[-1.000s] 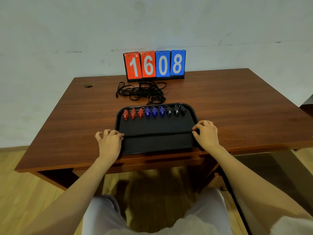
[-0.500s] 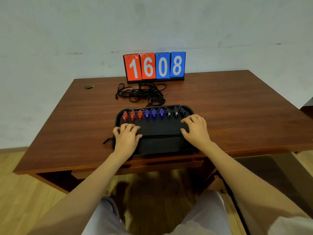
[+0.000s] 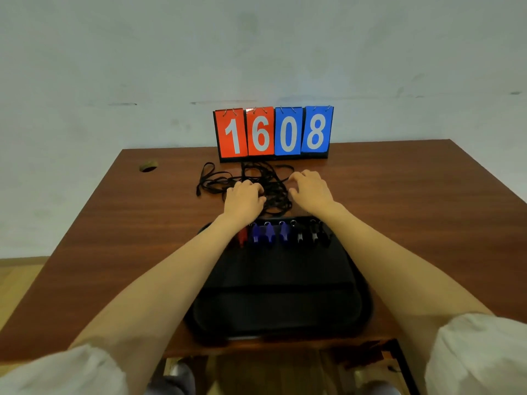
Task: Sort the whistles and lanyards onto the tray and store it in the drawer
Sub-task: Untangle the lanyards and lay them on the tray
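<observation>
Loose white fabric on both arms, left sleeve (image 3: 57,372) and right sleeve (image 3: 479,352) bunched near the elbows with soft creases, forearms bare from there down to left hand (image 3: 242,199) and right hand (image 3: 310,191), light grey trousers (image 3: 174,380) blurred at the bottom edge.

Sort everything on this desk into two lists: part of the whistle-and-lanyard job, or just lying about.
Part of the job: black tray; whistles along its far edge; tangled lanyards beyond it; left hand and right hand at the tangle.

Lying about: flip scoreboard reading 1608; small round fitting, far left.
</observation>
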Action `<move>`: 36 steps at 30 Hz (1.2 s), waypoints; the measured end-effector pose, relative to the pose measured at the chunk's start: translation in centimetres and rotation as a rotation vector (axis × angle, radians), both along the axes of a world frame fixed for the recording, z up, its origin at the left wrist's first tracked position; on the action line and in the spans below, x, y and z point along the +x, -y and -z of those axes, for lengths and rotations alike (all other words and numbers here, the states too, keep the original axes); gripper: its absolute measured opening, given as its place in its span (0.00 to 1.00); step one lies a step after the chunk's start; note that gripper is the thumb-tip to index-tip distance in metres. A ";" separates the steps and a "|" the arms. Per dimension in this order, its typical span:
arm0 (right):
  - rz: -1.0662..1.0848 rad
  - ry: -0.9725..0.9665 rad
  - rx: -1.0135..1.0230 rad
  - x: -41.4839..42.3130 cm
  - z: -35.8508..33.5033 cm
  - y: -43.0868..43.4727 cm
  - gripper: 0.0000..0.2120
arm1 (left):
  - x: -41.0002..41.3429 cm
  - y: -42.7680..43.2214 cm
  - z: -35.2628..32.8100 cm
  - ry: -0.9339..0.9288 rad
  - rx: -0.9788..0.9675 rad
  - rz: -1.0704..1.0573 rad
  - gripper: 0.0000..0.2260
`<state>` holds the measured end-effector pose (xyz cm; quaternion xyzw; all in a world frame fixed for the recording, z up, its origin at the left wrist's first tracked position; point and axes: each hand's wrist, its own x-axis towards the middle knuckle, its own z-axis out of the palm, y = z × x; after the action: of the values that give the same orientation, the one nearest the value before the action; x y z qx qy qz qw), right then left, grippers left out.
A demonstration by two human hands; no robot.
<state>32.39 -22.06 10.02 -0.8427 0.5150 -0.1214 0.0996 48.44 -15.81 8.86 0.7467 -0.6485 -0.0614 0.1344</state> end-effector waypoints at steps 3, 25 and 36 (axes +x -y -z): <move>0.038 -0.067 0.104 1.0 1.0 3.3 0.18 | 0.8 3.0 1.0 -0.018 0.050 0.026 0.17; -0.025 0.228 -0.044 0.3 0.5 7.6 0.07 | 0.1 6.9 2.8 -0.042 0.081 -0.019 0.23; -0.082 1.036 0.252 0.9 -11.2 3.0 0.05 | -2.4 5.6 -8.2 -0.721 -0.276 0.117 0.08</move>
<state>33.27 -25.03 21.27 -0.6733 0.3756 -0.4547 0.4459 46.07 -21.41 17.03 0.6140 -0.6033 -0.2397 0.4489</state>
